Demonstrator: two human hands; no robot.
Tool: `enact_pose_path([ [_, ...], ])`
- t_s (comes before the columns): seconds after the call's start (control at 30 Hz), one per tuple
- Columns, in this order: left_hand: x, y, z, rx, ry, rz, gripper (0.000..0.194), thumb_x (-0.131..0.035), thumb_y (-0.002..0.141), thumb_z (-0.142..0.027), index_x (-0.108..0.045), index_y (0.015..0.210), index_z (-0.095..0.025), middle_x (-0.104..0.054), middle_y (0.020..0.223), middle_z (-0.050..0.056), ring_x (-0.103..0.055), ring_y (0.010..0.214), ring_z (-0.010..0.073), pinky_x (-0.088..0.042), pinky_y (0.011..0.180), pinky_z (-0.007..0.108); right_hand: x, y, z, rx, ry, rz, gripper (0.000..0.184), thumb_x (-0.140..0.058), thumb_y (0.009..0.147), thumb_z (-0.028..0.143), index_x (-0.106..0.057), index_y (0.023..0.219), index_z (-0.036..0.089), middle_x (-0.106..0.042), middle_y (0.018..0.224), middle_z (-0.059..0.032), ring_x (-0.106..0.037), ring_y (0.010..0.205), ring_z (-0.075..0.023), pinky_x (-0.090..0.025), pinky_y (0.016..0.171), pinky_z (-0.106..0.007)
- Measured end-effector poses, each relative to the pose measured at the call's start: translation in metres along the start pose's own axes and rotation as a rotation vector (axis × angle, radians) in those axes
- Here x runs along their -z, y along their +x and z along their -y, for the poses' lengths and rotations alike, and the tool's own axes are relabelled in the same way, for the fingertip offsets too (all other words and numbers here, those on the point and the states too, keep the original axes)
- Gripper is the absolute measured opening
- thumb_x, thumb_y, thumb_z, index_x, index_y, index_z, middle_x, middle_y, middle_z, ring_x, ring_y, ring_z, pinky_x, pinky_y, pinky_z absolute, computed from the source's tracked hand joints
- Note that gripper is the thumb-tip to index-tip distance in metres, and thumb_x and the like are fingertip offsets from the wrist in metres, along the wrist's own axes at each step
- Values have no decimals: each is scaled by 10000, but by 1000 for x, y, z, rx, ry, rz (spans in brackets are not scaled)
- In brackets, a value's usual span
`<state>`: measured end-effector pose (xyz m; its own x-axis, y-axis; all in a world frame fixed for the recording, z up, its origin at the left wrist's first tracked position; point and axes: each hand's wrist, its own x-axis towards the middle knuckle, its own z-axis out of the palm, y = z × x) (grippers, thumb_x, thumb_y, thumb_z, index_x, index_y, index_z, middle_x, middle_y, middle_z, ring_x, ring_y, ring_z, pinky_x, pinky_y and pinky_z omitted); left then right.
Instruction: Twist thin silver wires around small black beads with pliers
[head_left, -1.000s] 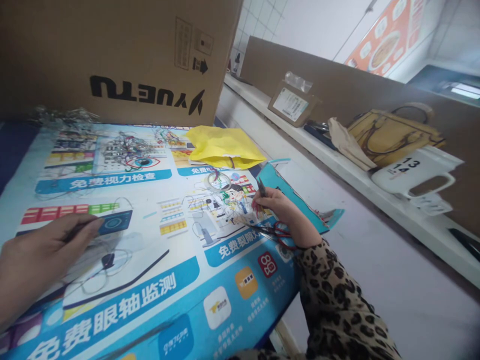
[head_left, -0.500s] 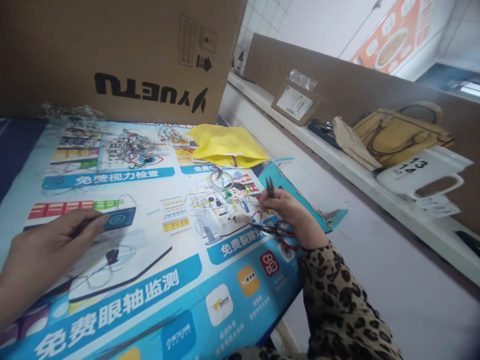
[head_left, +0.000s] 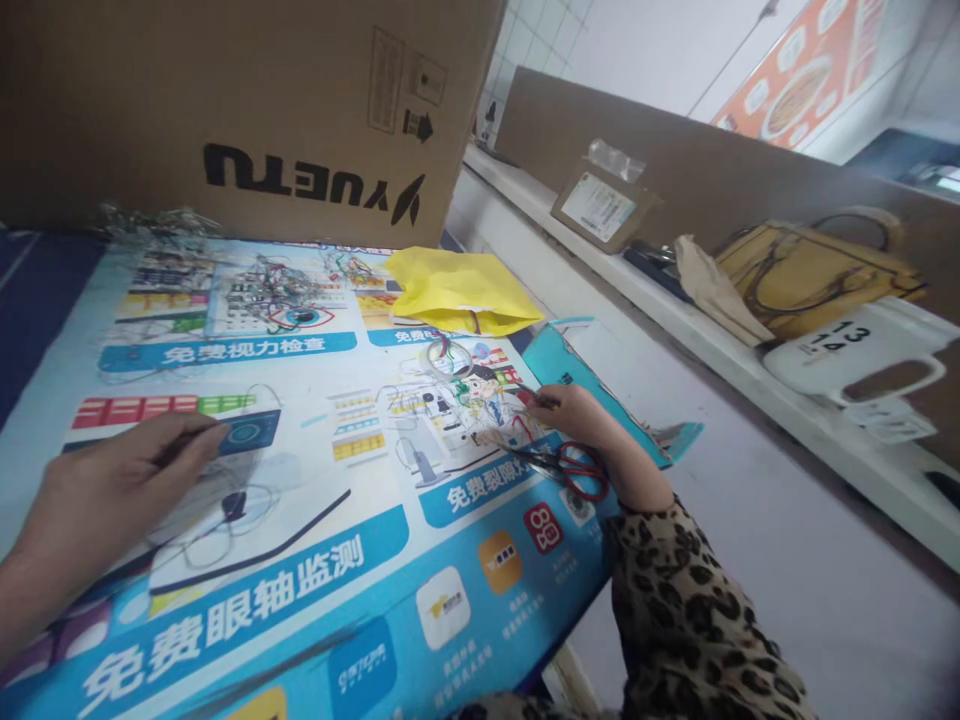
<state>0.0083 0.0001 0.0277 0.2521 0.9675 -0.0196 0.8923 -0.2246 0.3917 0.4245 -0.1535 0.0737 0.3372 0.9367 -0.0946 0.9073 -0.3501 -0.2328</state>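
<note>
My left hand [head_left: 112,490] rests on the printed poster [head_left: 315,590] at the left, its fingers closed on a thin dark wire that runs under the hand to a loop of clear wire with a small black part [head_left: 234,505]. My right hand [head_left: 577,425], in a leopard-print sleeve, lies on the poster's right side with fingers pinched on a small dark tool [head_left: 541,400] that now points low toward the poster. Red-handled scissors [head_left: 574,468] lie under the right wrist. Loose coloured wires [head_left: 450,390] are scattered just left of that hand.
A large cardboard box [head_left: 247,110] marked YUETU stands along the back. A yellow bag [head_left: 457,290] lies in front of it. More wire tangles [head_left: 262,285] lie at back left. On the right ledge stand a small carton [head_left: 600,205], a tan bag [head_left: 810,275] and a white numbered holder [head_left: 855,355].
My right hand has tipped the small dark tool down from upright to nearly flat. The camera has shifted slightly. My left hand has stayed on the wire.
</note>
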Motion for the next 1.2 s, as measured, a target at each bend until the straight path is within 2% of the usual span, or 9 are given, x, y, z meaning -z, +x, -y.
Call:
enact_pose_path([
  [0.2, -6, 4, 9, -12, 51, 25, 477, -300, 777, -557, -576, 1031, -262, -647, 1059, -11, -610, 910, 224, -428, 790, 303, 0, 4, -1, -82, -222, 50, 282, -465, 807, 369, -668, 781, 176, -649, 730, -64, -514, 636, -151, -267, 533, -250],
  [0.4, -9, 5, 12, -28, 46, 12, 461, -319, 781, -548, -573, 1040, -263, -647, 1067, -20, -611, 912, 221, -427, 776, 294, -10, 1, -17, -132, -317, 199, 209, -567, 725, 347, -690, 787, 189, -679, 765, -53, -560, 662, -154, -284, 529, -239],
  [0.7, -9, 5, 12, -33, 67, 21, 460, -312, 778, -540, -576, 1036, -266, -649, 1066, -25, -611, 905, 225, -430, 764, 296, -26, 7, -15, -169, -362, 198, 177, -559, 690, 286, -687, 745, 178, -668, 720, -61, -552, 625, -156, -272, 511, -243],
  [0.83, -9, 5, 13, -49, 81, 0, 460, -311, 780, -547, -579, 1025, -265, -652, 1045, -23, -611, 890, 225, -430, 760, 297, -26, 7, -16, -137, -355, 162, 139, -561, 665, 268, -665, 669, 176, -652, 662, -58, -526, 586, -152, -256, 501, -247],
  [0.93, -8, 5, 11, -41, 78, 13, 462, -316, 774, -547, -582, 1024, -265, -654, 1038, -21, -614, 875, 225, -433, 759, 302, -30, 8, -16, -126, -321, 94, 144, -545, 669, 256, -662, 696, 177, -648, 663, -49, -517, 589, -147, -253, 499, -243],
  [1.1, -5, 4, 7, -30, 54, 11, 450, -327, 771, -534, -602, 1002, -262, -666, 1009, -17, -618, 863, 230, -442, 746, 307, -36, 21, -8, -131, -248, -76, 248, -449, 769, 280, -664, 783, 157, -655, 720, -45, -511, 622, -131, -282, 529, -232],
  [1.2, -7, 4, 11, -40, 45, -17, 433, -347, 776, -532, -605, 996, -263, -670, 992, -20, -621, 843, 222, -448, 736, 301, -31, 28, -4, -131, -210, -144, 332, -385, 828, 322, -665, 846, 144, -661, 769, -44, -518, 662, -128, -302, 561, -225],
])
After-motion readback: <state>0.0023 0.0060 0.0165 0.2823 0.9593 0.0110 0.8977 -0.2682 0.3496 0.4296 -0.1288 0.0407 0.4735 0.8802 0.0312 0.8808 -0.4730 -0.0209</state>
